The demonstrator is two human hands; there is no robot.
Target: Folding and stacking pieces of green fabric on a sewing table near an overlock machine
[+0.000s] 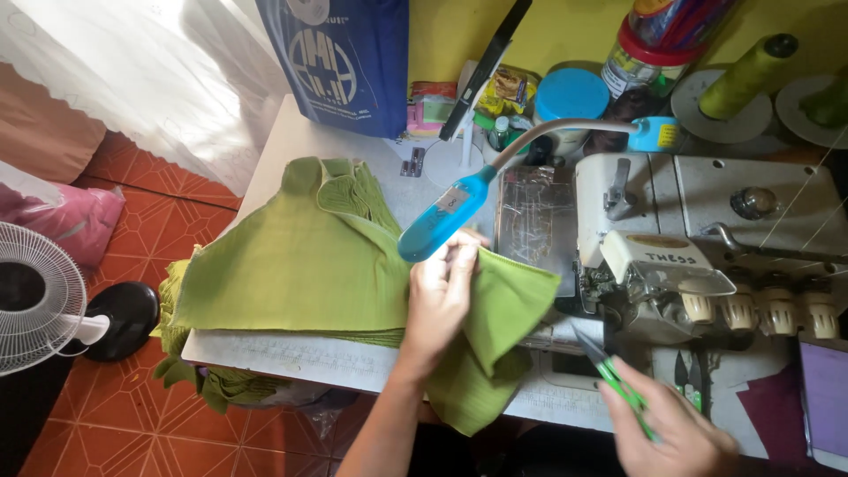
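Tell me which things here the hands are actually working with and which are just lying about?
In use:
- left hand pressing the green fabric
- right hand holding green-handled snips
- sewing machine
- blue lamp

Lying about:
- blue bag
- fan
- green thread cone
- blue-lidded jar

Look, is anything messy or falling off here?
Yes: the stack of green fabric pieces spills over the table's left front edge, dangling toward the floor. The left hand presses fabric; the right hand holds green snips.

left hand (439,296) lies flat, fingers spread forward; right hand (676,428) seems curled closed, low at the frame's edge.
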